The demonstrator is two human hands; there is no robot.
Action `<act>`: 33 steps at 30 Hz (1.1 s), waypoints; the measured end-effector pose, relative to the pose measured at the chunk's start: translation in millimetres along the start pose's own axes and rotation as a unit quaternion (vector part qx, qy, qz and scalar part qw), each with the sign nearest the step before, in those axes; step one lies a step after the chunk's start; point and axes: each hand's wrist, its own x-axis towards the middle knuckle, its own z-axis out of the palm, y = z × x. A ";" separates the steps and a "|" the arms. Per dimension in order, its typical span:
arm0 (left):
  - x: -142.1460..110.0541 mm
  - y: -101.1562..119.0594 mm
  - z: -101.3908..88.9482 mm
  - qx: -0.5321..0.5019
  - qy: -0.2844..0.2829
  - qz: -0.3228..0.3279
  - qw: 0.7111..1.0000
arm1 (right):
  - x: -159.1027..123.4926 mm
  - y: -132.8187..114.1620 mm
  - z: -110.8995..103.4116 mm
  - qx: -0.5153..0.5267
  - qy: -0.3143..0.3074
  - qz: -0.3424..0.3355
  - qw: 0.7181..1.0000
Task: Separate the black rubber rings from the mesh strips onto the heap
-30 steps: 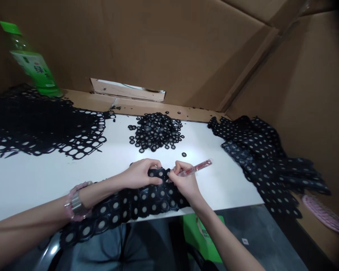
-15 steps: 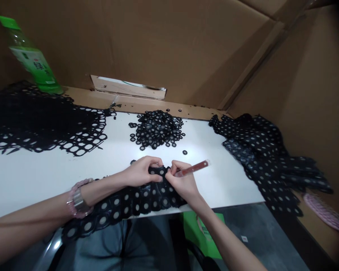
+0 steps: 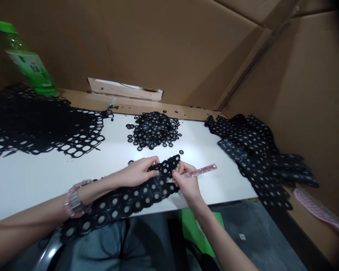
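From lower left to centre ran a black dotted strip [image 3: 138, 204] pinched by the left hand [image 3: 139, 173] near its right end, where the right hand [image 3: 188, 183] clasped a slim red tool [image 3: 205, 169], and beyond, mid-frame, black discs [image 3: 155, 130] lay heaped on the white table [image 3: 224, 186].

One red tool [image 3: 199, 172], one disc heap [image 3: 155, 130] and one green bottle [image 3: 34, 69] are visible.

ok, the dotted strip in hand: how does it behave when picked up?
Probably floppy: the strip looks thin, and similar sheets on the right lie in folds. Likely light, being so thin. Parts may pop out: loose discs lie piled ahead.
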 end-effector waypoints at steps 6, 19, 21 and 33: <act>1.3 1.1 4.7 0.007 -0.001 -0.028 1.000 | 3.9 10.6 -1.7 -0.047 0.001 -0.026 0.999; 4.4 -9.1 7.6 -0.038 -0.003 -0.003 0.999 | 0.2 7.5 -1.0 -0.134 -0.032 -0.057 0.989; 4.5 -9.0 8.2 -0.056 -0.002 -0.004 0.998 | -0.9 6.0 0.7 -0.153 -0.033 -0.074 0.985; 5.5 3.1 6.4 -0.240 -0.005 -0.022 0.970 | -3.1 1.8 7.0 -0.179 -0.033 -0.086 0.980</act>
